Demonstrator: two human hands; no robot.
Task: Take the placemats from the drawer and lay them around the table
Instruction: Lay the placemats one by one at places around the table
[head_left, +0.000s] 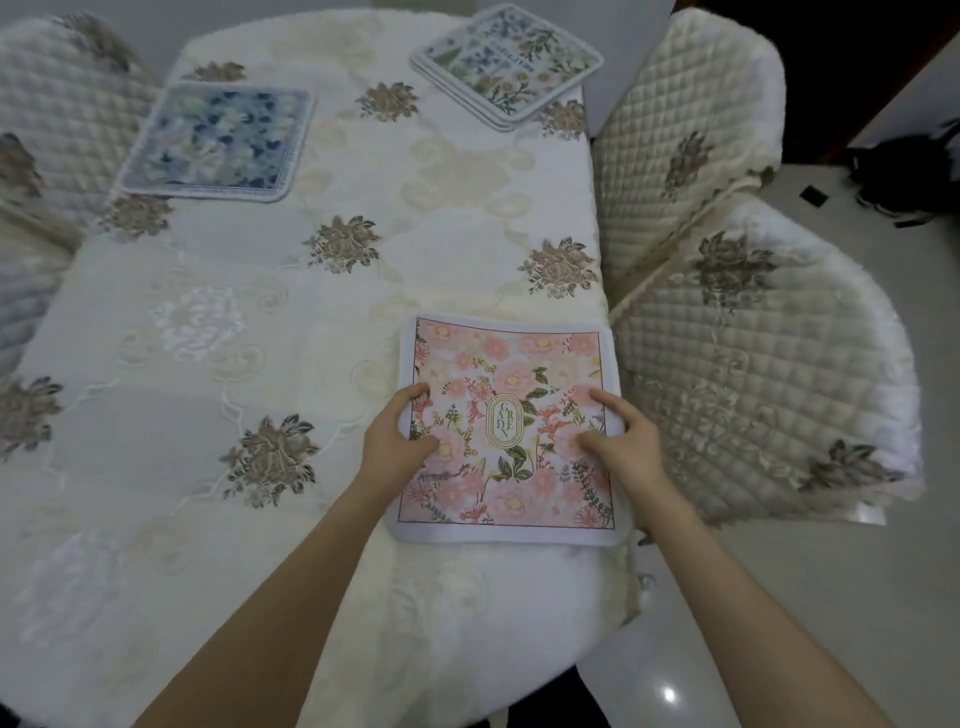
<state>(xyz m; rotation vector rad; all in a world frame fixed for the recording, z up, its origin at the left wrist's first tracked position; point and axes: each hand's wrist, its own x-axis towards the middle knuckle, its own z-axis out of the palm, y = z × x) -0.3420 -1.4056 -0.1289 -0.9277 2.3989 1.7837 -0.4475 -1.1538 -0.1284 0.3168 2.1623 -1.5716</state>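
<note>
A pink floral placemat (506, 364) lies flat at the table's near right edge. My left hand (397, 439) rests on its left edge, fingers spread on top. On the mat's right side sits my right hand (623, 434), its fingers also pressing on the surface. A blue floral placemat (221, 140) lies flat at the far left. A small stack of placemats (506, 62) with blue and green flowers sits at the far right corner. The table (311, 322) is covered with a cream embroidered cloth.
Quilted cream chairs stand around the table: two on the right (685, 145) (769, 374) and one at the far left (57, 119). A dark object (909, 176) lies on the tiled floor at the right.
</note>
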